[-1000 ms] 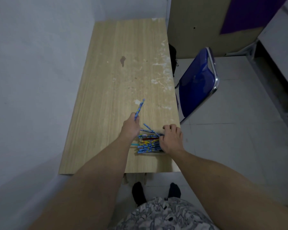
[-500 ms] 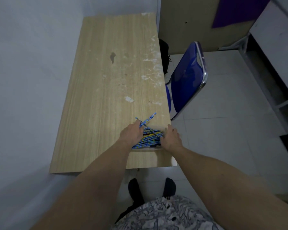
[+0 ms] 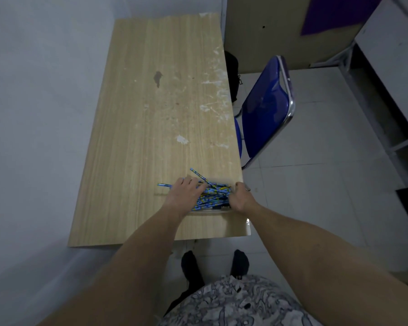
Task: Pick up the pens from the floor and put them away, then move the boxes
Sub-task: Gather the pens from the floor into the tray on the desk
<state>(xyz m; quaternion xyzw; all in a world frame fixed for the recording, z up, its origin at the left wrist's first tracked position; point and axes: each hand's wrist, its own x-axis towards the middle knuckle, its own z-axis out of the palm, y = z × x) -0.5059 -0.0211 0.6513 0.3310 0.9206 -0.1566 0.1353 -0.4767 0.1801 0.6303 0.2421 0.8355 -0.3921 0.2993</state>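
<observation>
Several blue and yellow patterned pens (image 3: pixel 213 195) lie heaped in a shallow clear box (image 3: pixel 212 211) near the front right corner of the wooden table (image 3: pixel 151 118). My left hand (image 3: pixel 183 194) lies flat over the left side of the heap, fingers spread and pressing the pens down. My right hand (image 3: pixel 239 196) grips the right end of the box, fingers curled over its rim. One pen (image 3: pixel 198 175) pokes up and away from the pile, another (image 3: pixel 164 185) sticks out to the left under my left hand.
A blue folding chair (image 3: pixel 266 107) stands right of the table. A dark bag (image 3: pixel 231 74) sits behind it on the tiled floor. A white wall runs along the left, grey shelving (image 3: pixel 386 90) along the right. My feet in black socks (image 3: pixel 214 264) stand at the table's front edge.
My left hand laid the single pen it held onto the heap and now presses flat on the pens. My right hand stayed at the box's right end.
</observation>
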